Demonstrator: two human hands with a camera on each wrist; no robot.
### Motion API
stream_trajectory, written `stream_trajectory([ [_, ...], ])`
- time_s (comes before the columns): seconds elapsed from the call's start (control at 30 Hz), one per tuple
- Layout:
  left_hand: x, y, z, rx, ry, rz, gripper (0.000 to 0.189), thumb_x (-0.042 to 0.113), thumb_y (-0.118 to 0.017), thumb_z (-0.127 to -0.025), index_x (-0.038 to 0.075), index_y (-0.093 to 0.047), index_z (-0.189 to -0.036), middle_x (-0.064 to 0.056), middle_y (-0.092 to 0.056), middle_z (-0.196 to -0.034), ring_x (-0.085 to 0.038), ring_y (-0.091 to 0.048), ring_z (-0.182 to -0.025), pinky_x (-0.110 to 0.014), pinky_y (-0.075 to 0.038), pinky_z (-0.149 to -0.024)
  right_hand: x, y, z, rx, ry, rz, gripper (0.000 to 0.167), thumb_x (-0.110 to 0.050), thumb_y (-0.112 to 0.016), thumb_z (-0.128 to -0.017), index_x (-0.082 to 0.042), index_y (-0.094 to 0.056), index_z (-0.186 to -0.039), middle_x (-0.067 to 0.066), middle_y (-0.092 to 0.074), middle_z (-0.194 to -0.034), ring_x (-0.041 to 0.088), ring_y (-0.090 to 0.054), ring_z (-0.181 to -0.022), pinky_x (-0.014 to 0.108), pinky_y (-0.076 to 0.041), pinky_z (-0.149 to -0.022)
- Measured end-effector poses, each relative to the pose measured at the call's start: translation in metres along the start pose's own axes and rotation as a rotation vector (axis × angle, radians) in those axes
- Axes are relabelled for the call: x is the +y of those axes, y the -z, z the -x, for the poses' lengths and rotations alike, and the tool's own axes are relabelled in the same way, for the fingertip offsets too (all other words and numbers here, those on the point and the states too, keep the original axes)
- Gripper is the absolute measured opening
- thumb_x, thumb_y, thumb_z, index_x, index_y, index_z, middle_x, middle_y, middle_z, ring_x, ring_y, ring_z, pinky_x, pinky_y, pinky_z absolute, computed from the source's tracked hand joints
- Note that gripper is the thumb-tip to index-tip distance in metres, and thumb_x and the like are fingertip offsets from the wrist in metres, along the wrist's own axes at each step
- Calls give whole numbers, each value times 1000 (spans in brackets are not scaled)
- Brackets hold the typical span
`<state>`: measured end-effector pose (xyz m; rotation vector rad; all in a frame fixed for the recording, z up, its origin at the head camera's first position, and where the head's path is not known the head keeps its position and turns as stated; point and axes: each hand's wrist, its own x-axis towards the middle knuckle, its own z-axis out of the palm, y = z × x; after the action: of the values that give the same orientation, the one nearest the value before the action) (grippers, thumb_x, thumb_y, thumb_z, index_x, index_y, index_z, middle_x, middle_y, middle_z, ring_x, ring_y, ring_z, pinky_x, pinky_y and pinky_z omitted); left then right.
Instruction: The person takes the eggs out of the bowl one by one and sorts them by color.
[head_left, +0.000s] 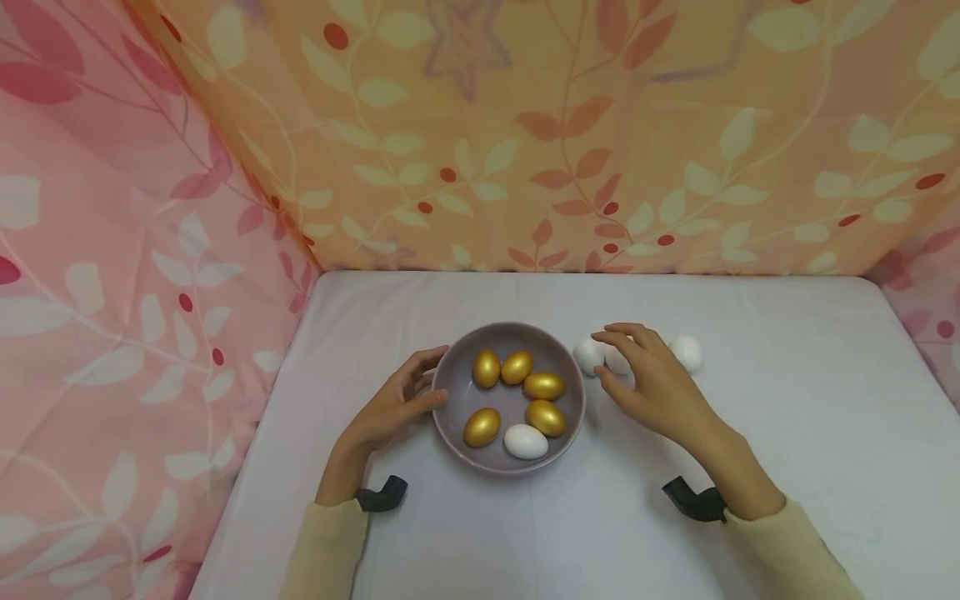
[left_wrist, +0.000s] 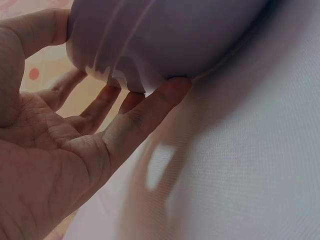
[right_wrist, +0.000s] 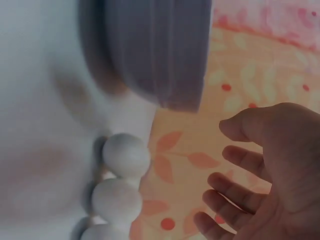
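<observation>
A: What lay closest to the camera?

B: Pale sleeves point(head_left: 326, 550) and black wrist pieces point(head_left: 384, 494) framed the foreground, with white cloth point(head_left: 487, 533) running between the forearms to the bowl's near rim.

A: And the hands?

B: The left hand point(head_left: 393, 404) grasped the mauve bowl point(head_left: 506, 404) by its left side, thumb at the rim, fingers bent against the outer wall. The right hand point(head_left: 656, 383), fingers loosely bent and released, hovered just off the right rim.

A: Inside the bowl?

B: A white egg point(head_left: 526, 442) rested near the closest edge; five gold eggs point(head_left: 482, 427) ringed the rest, leaving the middle of the floor exposed.

A: What about the right side?

B: At least three white eggs point(head_left: 686, 355) lined the cloth, the first just beside the bowl, the last beyond the knuckles. From there, cloth stretched to the right edge, a wider span than on the left.

A: Farthest back?

B: The table's straight far edge met an orange leaf-print curtain point(head_left: 487, 125).
</observation>
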<state>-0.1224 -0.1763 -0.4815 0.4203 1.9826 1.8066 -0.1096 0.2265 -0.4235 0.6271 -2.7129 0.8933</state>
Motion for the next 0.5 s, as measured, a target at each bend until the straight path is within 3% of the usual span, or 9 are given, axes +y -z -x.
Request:
stream_trajectory([
  [0.23, 0, 0, 0, 0, 14, 8, 66, 14, -70, -102, 25, -41, -160, -9, -41, -165, -41, -44, -152, -33, -56, -103, -23, -3, -14, -110, 75, -14, 43, -15, -77, -95, -8, -66, -136, 12, -63, -138, 34, -60, -130, 54, -56, -101],
  [0.5, 0, 0, 0, 10, 26, 16, 66, 13, -71, -102, 24, -41, -160, -10, -41, -166, -41, -44, -152, -32, -56, -102, -46, -12, -29, -264, 179, -22, 41, -19, -77, -96, -11, -67, -135, 11, -61, -140, 30, -63, -127, 47, -57, -100],
])
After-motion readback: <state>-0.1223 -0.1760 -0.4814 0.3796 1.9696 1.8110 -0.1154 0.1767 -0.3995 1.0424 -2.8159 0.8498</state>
